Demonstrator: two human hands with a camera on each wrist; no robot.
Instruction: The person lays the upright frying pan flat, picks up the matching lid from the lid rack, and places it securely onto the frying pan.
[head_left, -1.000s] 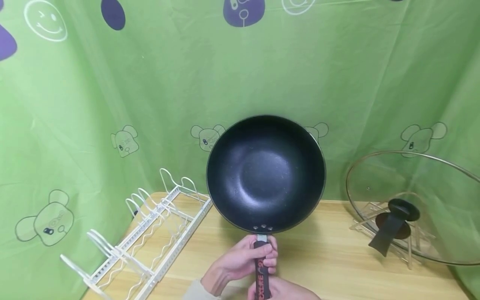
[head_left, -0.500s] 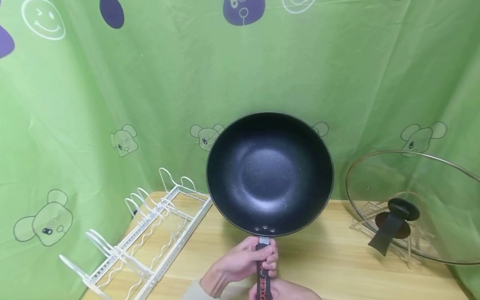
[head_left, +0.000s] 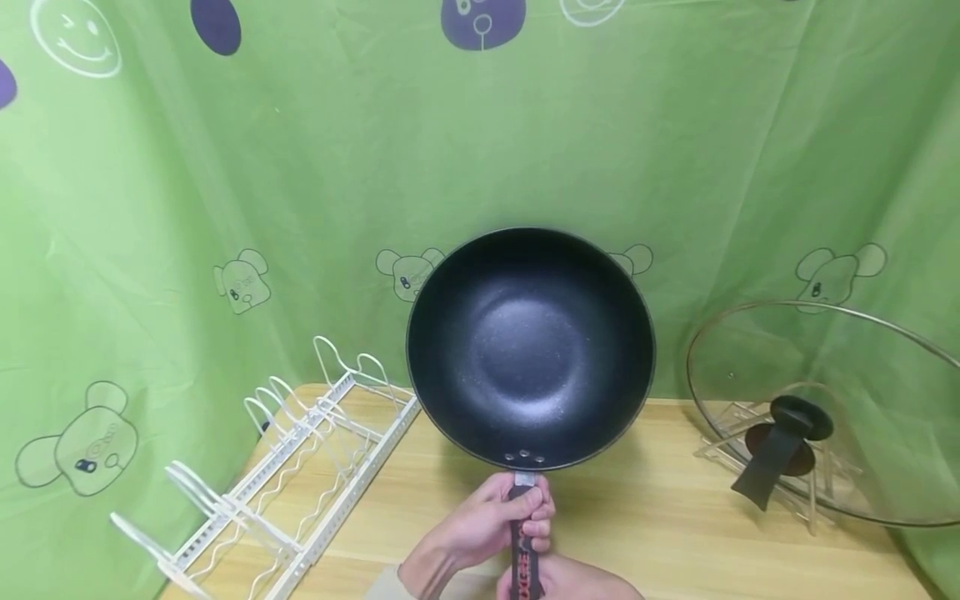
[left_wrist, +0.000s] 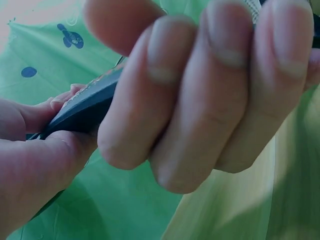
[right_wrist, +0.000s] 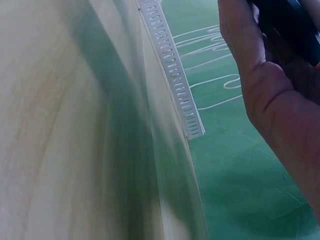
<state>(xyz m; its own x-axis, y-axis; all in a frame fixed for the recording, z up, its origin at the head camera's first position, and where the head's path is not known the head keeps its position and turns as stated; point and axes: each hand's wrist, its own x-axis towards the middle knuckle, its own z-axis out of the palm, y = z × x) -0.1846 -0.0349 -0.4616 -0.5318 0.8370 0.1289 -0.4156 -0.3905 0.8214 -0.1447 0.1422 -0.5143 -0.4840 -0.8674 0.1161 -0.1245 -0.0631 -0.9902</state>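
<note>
A black wok (head_left: 529, 350) is held up above the table in the head view, its dark inside facing me and its handle (head_left: 524, 558) pointing down toward me. My left hand (head_left: 487, 521) grips the upper part of that handle, thumb across the front, just below the metal neck. Lower down, my right hand (head_left: 573, 579) holds the same handle and is cut off by the bottom edge. Curled fingers (left_wrist: 200, 95) of the left hand fill the left wrist view. Only part of the right hand (right_wrist: 275, 95) shows in the right wrist view, beside the dark handle.
On the left of the table (head_left: 660, 517) lies a white wire rack (head_left: 330, 525) with upright loops. A glass lid (head_left: 885, 433) with a black knob leans on a small stand (head_left: 812, 500) at the right. A green curtain (head_left: 315, 167) surrounds the table.
The wok tipped slightly, looking larger half a second ago and a little smaller now. Both hands keep their hold on the handle. The whole scene has shifted slightly left.
</note>
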